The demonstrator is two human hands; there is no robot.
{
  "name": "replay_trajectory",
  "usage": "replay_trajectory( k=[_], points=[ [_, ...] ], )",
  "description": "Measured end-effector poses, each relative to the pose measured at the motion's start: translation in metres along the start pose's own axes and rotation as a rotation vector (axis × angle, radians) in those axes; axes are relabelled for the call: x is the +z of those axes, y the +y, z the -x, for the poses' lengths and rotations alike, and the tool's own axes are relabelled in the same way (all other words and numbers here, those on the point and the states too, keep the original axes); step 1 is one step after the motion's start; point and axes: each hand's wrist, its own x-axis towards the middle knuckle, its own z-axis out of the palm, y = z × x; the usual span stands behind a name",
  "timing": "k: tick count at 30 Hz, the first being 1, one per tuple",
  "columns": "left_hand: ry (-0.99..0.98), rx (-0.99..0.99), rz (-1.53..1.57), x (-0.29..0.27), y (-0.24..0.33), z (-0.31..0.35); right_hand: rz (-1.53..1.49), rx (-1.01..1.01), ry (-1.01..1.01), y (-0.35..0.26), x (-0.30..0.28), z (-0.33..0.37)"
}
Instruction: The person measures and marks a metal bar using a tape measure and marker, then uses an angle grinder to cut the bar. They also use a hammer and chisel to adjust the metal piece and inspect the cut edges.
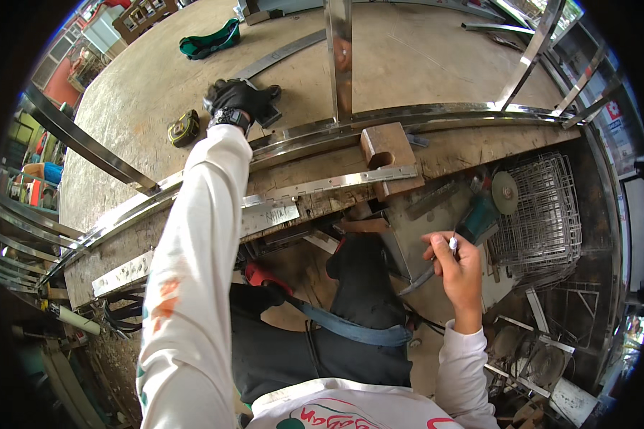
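My left hand (pixel 237 99), in a black glove with a watch at the wrist, reaches over the worktable. Its fingers are closed around something, partly hidden, by a dark grey metal piece (pixel 268 116). Just beyond it lies a long flat metal strip (pixel 283 54). To its left rests a yellow and black tape measure (pixel 184 129). My bare right hand (pixel 456 268) is raised beside my lap, pinching a slim white pen-like stick (pixel 453 244). Across the table's near side runs a shiny metal frame (pixel 286 143) with uprights.
A rust-brown metal block (pixel 388 146) stands at the table edge, by a perforated metal strip (pixel 322 184). Green goggles (pixel 210 41) lie farther back. Below right are an angle grinder (pixel 479 214) and a wire basket (pixel 540 214). A blue strap (pixel 354 330) crosses my legs.
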Motion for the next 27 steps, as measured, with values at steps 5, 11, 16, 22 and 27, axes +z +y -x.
replay_trajectory(
  k=[5, 11, 16, 22, 27],
  points=[
    [0.036, -0.310, 0.237, 0.062, -0.003, -0.044, 0.109, -0.250, 0.135, -0.031, 0.015, -0.021],
    [-0.352, -0.120, 0.892, 0.084, -0.118, -0.121, 0.475, -0.827, 0.044, -0.063, 0.061, -0.067],
    [-0.198, 0.503, 0.270, 0.058, -0.062, -0.045, 0.743, -0.808, 0.010, -0.066, 0.072, -0.083],
    [-0.044, 0.517, 0.449, 0.113, -0.099, -0.072, 0.798, -0.892, -0.060, -0.077, 0.070, -0.090],
    [-0.603, 0.066, 1.224, 0.058, -0.224, -0.109, 0.538, -0.901, 0.045, -0.089, 0.040, -0.082]
  ],
)
